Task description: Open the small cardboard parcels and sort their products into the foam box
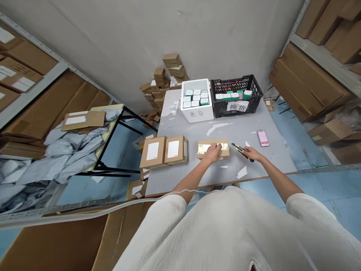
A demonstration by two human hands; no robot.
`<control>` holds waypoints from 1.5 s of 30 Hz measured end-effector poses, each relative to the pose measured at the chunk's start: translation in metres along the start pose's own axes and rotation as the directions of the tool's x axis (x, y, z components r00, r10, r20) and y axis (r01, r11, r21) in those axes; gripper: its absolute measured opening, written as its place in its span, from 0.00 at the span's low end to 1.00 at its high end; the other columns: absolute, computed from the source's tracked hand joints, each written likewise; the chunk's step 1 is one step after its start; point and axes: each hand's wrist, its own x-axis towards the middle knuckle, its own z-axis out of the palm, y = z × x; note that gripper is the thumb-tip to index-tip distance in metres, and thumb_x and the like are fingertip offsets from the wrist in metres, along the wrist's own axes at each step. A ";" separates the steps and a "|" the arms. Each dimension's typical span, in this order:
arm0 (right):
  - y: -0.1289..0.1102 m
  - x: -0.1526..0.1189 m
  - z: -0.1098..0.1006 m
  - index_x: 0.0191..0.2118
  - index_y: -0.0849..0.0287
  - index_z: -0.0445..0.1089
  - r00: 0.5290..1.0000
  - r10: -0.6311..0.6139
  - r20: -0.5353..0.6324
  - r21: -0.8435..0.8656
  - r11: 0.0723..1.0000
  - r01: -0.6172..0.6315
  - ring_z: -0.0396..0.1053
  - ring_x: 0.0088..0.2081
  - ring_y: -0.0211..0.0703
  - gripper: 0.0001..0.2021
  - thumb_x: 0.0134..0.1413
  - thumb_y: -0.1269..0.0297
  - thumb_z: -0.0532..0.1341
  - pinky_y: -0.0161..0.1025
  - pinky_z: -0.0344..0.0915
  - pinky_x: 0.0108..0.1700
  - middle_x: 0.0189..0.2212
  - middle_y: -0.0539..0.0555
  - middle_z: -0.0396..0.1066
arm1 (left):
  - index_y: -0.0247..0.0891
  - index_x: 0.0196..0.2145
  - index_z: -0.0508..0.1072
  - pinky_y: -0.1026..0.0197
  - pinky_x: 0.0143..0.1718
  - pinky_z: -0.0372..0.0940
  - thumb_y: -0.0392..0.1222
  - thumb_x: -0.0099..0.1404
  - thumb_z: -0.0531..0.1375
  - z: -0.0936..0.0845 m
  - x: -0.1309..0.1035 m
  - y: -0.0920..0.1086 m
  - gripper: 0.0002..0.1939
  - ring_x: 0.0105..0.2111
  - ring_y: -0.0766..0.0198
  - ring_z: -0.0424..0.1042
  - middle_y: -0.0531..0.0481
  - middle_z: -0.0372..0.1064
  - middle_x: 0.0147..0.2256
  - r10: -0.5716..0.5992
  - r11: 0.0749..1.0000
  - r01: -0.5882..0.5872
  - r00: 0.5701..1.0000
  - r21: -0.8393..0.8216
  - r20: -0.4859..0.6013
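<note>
A small brown cardboard box (225, 152) with shiny tape along its top lies on the grey table. Over its top and near side, my left hand (213, 153) holds the box with bent fingers. My right hand (252, 154) is closed around a black and yellow utility knife (238, 148). The blade end points toward the box and is apart from it. A white paper scrap (241, 172) lies below the knife.
Two labelled cartons (175, 151) stand at the table's left. Behind are a white foam box (197, 114) and a black crate (255, 99), both holding small green-and-white boxes. A pink phone-like item (263, 138) lies right. A pale cable (113, 211) crosses in front.
</note>
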 end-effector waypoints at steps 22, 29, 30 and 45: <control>-0.038 -0.013 0.026 0.62 0.50 0.77 0.922 -0.372 -0.108 -0.671 0.711 0.209 0.75 0.57 0.56 0.18 0.70 0.61 0.63 0.51 0.70 0.61 0.55 0.59 0.80 | 0.48 0.62 0.67 0.40 0.62 0.54 0.36 0.68 0.62 -0.021 0.033 -0.007 0.26 0.65 0.42 0.60 0.37 0.65 0.62 -0.036 0.999 0.036 0.997 -0.004 -0.063; -0.038 -0.010 0.030 0.60 0.50 0.77 0.926 -0.355 -0.127 -0.673 0.717 0.182 0.76 0.57 0.56 0.17 0.70 0.62 0.64 0.49 0.70 0.61 0.55 0.58 0.80 | 0.44 0.74 0.57 0.36 0.69 0.49 0.35 0.70 0.55 -0.008 0.017 -0.006 0.36 0.73 0.40 0.54 0.31 0.58 0.71 0.031 0.999 -0.036 0.984 -0.024 -0.174; -0.038 -0.009 0.032 0.61 0.51 0.77 0.925 -0.355 -0.136 -0.671 0.720 0.177 0.76 0.57 0.55 0.17 0.70 0.62 0.64 0.48 0.70 0.61 0.55 0.59 0.80 | 0.43 0.75 0.55 0.35 0.70 0.47 0.35 0.70 0.54 -0.005 0.015 -0.005 0.37 0.74 0.40 0.52 0.30 0.56 0.73 0.032 0.999 -0.038 0.983 -0.027 -0.181; -0.028 0.002 0.037 0.65 0.50 0.73 0.905 -0.388 -0.173 -0.699 0.696 0.165 0.72 0.59 0.58 0.19 0.74 0.59 0.58 0.51 0.68 0.60 0.58 0.60 0.77 | 0.44 0.79 0.51 0.36 0.74 0.43 0.39 0.78 0.46 0.005 0.009 -0.001 0.34 0.77 0.44 0.49 0.34 0.52 0.77 -0.019 1.000 0.016 0.973 -0.015 -0.230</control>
